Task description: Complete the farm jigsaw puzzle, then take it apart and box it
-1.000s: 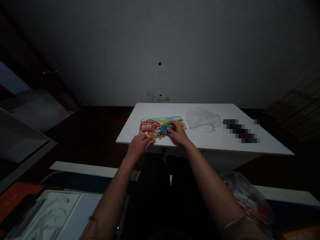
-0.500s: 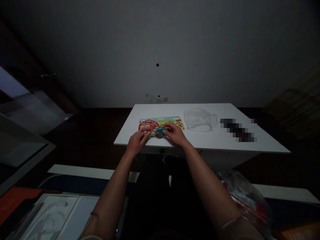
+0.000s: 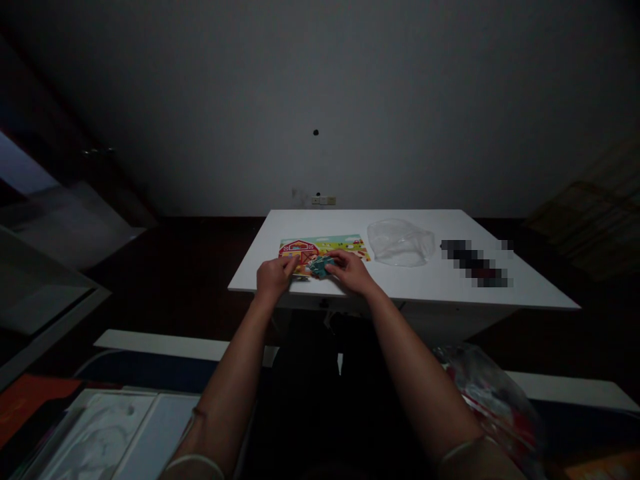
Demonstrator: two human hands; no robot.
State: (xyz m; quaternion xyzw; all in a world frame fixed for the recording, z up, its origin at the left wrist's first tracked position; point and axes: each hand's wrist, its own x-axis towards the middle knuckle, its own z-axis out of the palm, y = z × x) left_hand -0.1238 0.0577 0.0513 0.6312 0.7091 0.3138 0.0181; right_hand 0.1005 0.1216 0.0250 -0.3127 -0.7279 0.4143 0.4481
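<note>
A farm picture board (image 3: 340, 241) with a red barn and green fields lies flat near the front edge of the white table. Over its lower part, my right hand (image 3: 353, 272) is closed on a bunch of small flat pieces (image 3: 321, 267), teal with some orange and white; their exact kind is too small to tell. My left hand (image 3: 274, 277) is at the board's lower left corner, fingers curled in and thumb toward the pieces. Whatever its fingertips hold, if anything, is hidden.
A crumpled clear plastic bag (image 3: 400, 241) lies right of the board on the table (image 3: 320, 220). Farther right is a dark, pixelated item (image 3: 473, 261). Below, a white box (image 3: 95, 433) sits at left and a clear bag with red contents (image 3: 495, 400) at right.
My left hand has drawn slightly apart from the bunch and its fingers are curled more tightly. My right hand keeps its grip on the pieces in nearly the same place.
</note>
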